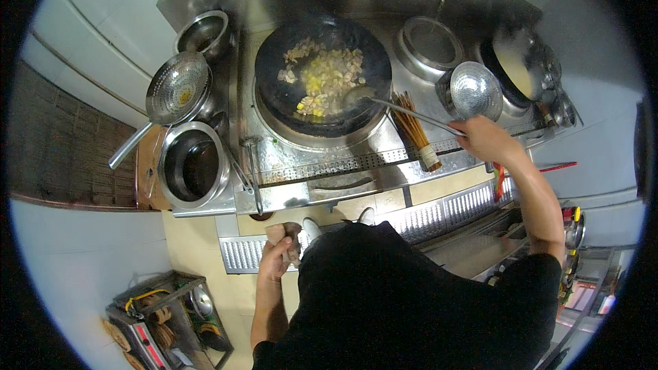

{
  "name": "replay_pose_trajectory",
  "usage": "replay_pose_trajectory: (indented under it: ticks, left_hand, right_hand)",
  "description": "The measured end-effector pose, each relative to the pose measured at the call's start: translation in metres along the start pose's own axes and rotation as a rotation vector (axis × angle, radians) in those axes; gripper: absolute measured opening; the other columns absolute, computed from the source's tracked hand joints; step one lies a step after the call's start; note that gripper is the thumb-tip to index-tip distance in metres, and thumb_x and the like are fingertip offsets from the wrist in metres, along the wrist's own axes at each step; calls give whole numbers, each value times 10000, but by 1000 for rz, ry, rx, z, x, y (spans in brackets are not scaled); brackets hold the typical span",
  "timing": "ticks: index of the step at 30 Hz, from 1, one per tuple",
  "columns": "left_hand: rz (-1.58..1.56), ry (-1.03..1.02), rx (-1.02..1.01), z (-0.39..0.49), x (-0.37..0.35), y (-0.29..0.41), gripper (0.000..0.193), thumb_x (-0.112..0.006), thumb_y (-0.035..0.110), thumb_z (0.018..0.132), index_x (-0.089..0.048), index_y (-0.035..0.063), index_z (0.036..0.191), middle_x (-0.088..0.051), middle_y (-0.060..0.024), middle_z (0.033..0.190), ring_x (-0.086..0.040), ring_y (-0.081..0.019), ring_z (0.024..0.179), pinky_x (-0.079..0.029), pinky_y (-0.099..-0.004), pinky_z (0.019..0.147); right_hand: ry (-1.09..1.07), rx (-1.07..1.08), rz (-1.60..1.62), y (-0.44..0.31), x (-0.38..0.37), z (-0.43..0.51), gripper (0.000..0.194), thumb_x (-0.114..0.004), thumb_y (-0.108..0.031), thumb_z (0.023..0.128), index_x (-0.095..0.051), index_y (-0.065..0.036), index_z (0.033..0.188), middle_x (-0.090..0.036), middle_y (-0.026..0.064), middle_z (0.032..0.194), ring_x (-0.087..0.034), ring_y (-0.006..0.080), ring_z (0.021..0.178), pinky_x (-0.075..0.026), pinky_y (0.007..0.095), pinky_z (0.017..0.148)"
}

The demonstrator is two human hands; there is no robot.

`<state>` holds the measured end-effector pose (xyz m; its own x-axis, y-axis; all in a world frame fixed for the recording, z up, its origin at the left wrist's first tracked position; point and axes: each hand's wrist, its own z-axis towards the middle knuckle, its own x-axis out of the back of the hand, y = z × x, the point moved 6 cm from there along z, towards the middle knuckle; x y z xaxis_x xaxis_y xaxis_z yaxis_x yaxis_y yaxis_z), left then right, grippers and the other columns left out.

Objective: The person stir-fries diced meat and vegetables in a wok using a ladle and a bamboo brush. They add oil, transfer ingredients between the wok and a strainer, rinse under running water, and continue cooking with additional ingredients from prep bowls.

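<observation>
My right hand grips the long metal handle of a wok ladle. The ladle's bowl rests inside a large black wok, at the right edge of the food. Chopped pale pieces with yellow bits lie spread across the wok's middle. In my left hand is a bunched, stained cloth, held low before my body and apart from the stove. A bamboo wok brush lies on the steel stovetop just right of the wok, beneath the ladle handle.
Left of the wok stand a perforated strainer, a deep steel pot and another pot. To the right are a lidded pot, a perforated ladle and a steaming wok of pale liquid. A cluttered rack stands lower left.
</observation>
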<state>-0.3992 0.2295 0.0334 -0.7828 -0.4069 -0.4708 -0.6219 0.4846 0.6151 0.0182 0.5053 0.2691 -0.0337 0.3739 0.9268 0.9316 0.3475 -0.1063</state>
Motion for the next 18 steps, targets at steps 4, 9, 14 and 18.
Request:
replay_pose_trajectory:
  ticks: [4, 9, 14, 18]
  left_hand:
    - [98, -131, -91, 21, -45, 10, 527, -751, 293, 845, -590, -48, 1212, -606, -54, 811, -590, -159, 644, -482, -275, 502]
    - [147, -146, -100, 28, -71, 15, 510, -753, 291, 841, -602, -30, 1208, -624, -55, 827, -589, -159, 649, -490, -305, 509]
    - [42, 21, -112, 18, -41, -7, 408, -696, 224, 908, -605, -1, 1236, -668, -78, 965, -633, -191, 726, -525, -314, 615]
    - [-37, 188, -36, 8, -5, -39, 374, -682, 236, 919, -608, 11, 1208, -670, -80, 952, -640, -201, 726, -528, -318, 595]
  right_hand:
    - [86, -12, 21, -14, -63, 106, 306, -541, -118, 902, -682, -37, 1162, -695, 269, 990, -680, 431, 942, -546, 513, 856]
    - [185, 99, 169, -57, -103, 194, 278, -522, -179, 937, -660, -11, 1110, -694, 269, 991, -673, 445, 938, -539, 533, 843]
    - [47, 164, 166, -63, -88, 147, 430, -515, -255, 982, -558, -78, 1371, -695, 267, 1001, -680, 422, 932, -538, 517, 842]
    - [7, 141, -91, -19, -59, 79, 330, -510, -215, 969, -611, -99, 1261, -716, 203, 898, -703, 387, 844, -568, 509, 765]
